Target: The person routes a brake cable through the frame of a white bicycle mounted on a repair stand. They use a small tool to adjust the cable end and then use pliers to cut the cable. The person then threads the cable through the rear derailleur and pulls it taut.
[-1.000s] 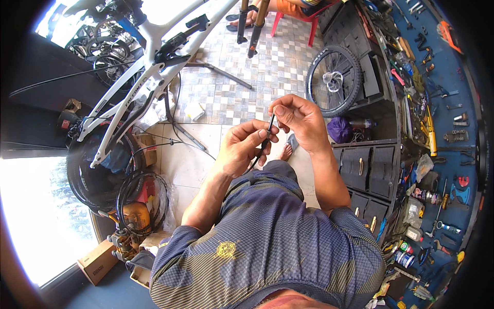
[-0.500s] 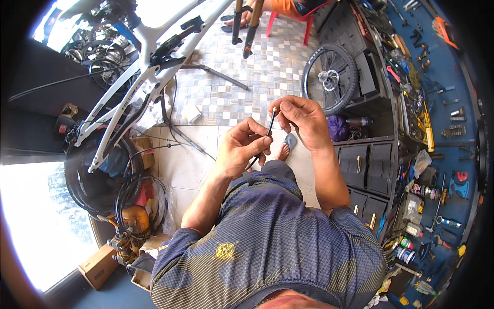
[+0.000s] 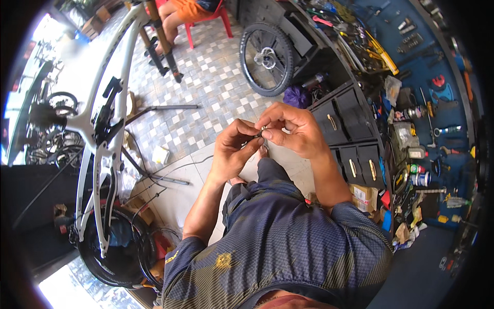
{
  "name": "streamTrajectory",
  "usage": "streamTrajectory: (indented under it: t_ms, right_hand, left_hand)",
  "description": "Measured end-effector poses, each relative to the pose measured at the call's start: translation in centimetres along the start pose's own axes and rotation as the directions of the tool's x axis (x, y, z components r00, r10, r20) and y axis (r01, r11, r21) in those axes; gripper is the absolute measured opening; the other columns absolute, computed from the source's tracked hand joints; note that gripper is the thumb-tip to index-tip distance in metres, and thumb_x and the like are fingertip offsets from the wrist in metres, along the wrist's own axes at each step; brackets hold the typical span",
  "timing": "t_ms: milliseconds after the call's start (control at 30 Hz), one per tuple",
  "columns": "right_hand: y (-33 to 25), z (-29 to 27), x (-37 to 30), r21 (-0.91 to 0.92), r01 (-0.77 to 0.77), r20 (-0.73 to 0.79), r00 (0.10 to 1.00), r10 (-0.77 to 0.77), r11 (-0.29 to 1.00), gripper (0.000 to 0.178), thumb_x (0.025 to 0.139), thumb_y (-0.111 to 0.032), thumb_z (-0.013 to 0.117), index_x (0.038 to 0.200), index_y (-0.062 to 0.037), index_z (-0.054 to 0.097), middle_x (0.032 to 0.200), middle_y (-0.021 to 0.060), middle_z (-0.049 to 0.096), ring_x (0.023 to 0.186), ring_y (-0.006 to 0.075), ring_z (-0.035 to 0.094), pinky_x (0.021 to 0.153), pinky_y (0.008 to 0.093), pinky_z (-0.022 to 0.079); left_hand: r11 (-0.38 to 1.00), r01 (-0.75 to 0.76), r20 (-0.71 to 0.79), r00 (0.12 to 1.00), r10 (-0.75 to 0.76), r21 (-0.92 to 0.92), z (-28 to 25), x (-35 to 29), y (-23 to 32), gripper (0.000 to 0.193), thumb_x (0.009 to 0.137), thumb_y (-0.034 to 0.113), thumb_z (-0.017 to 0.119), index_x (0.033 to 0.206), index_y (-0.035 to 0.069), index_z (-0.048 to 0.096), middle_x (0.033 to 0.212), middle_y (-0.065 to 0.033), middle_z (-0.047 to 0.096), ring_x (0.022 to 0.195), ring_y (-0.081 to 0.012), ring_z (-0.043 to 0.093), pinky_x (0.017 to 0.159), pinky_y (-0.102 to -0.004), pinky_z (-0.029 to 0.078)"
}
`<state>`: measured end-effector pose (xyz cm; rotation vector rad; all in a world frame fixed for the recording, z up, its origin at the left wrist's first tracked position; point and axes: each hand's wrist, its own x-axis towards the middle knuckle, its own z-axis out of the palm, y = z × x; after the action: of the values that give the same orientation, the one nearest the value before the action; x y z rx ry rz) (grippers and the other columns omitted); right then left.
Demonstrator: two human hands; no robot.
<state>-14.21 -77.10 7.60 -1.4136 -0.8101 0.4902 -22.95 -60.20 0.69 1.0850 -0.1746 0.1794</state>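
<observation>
Both of my hands meet in front of my chest, fingertips almost touching. My left hand [image 3: 234, 150] is closed in a pinch around the end of a thin black hose [image 3: 193, 163], which trails off to the left towards the bike frame; the gripped stretch is mostly hidden by my fingers. Between thumb and forefinger, my right hand [image 3: 296, 131] pinches a small metallic fitting [image 3: 263, 129] at the hose's end. Its exact shape is too small to make out. The white bicycle frame [image 3: 91, 123] hangs to my left.
A wheel with a disc rotor [image 3: 265, 58] leans against the black drawer cabinet [image 3: 345, 121]. Tools cover the blue bench [image 3: 442, 113] at right. Tyres [image 3: 110, 278] lie at lower left. Another person's leg [image 3: 167, 26] shows beside a red chair [image 3: 223, 20].
My view has turned to the right, so the frame and wheel sit further left. My hands have come closer together, and a small metallic fitting now shows between my right fingertips.
</observation>
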Motion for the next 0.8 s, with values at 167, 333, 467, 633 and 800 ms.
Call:
streamTrajectory:
  t_ms: [167, 333, 467, 633, 800]
  right_hand:
    - [-1.5, -4.1, -2.3, -0.086, 0.095, -0.118, 0.987, -0.105, 0.992, 0.015, 0.087, 0.001, 0.070, 0.102, -0.0003, 0.068, 0.098, 0.0061, 0.064, 0.082, 0.0084, 0.059, 0.072, 0.0246, 0.050]
    - [-1.1, -9.9, -4.4, -0.055, 0.141, -0.292, 0.945, -0.151, 0.989, 0.014, 0.092, -0.007, 0.069, 0.104, -0.0017, 0.067, 0.090, 0.0008, 0.065, 0.074, 0.0045, 0.059, 0.066, 0.0221, 0.050]
    - [0.5, -15.9, -6.8, -0.003, 0.145, -0.387, 0.912, -0.135, 0.989, 0.017, 0.094, -0.012, 0.067, 0.107, -0.0014, 0.064, 0.091, 0.0008, 0.066, 0.077, 0.0049, 0.062, 0.068, 0.0214, 0.049]
    - [1.9, -24.0, -9.6, -0.257, 0.060, -0.383, 0.910, -0.158, 0.965, 0.016, 0.091, -0.014, 0.070, 0.104, -0.0049, 0.068, 0.094, 0.0030, 0.067, 0.073, 0.0085, 0.062, 0.062, 0.0236, 0.050]
    - [4.0, -32.2, -14.3, -0.375, -0.129, -0.558, 0.822, -0.113, 0.918, 0.020, 0.089, -0.018, 0.073, 0.104, -0.0051, 0.069, 0.092, 0.0058, 0.067, 0.072, 0.0143, 0.062, 0.064, 0.0281, 0.052]
  left_hand:
    - [0.984, -0.107, 0.107, 0.990, 0.092, 0.144, 3.6, 3.8, -1.4, 0.018, 0.087, -0.011, 0.066, 0.101, -0.001, 0.061, 0.104, -0.0091, 0.064, 0.101, -0.0157, 0.064, 0.091, -0.0298, 0.051]
    - [0.970, -0.010, 0.146, 0.989, -0.026, 0.244, 8.9, 7.2, -2.2, 0.017, 0.090, -0.007, 0.064, 0.106, -0.001, 0.061, 0.103, -0.0084, 0.065, 0.096, -0.0133, 0.065, 0.084, -0.0269, 0.053]
    - [0.971, 0.050, 0.130, 0.988, -0.082, 0.233, 13.9, 11.1, -6.3, 0.012, 0.096, 0.001, 0.062, 0.108, 0.000, 0.060, 0.091, -0.0042, 0.065, 0.077, -0.0073, 0.059, 0.066, -0.0222, 0.047]
    - [0.938, 0.164, 0.099, 0.974, -0.203, 0.306, 18.4, 15.4, -11.7, 0.007, 0.098, 0.008, 0.062, 0.100, 0.002, 0.060, 0.078, 0.0003, 0.061, 0.062, -0.0029, 0.049, 0.055, -0.0194, 0.038]
    - [0.879, 0.217, 0.082, 0.958, -0.276, 0.424, 19.6, 18.5, -18.5, 0.011, 0.098, 0.013, 0.062, 0.092, 0.004, 0.058, 0.072, 0.0021, 0.057, 0.057, -0.0009, 0.041, 0.050, -0.0187, 0.031]
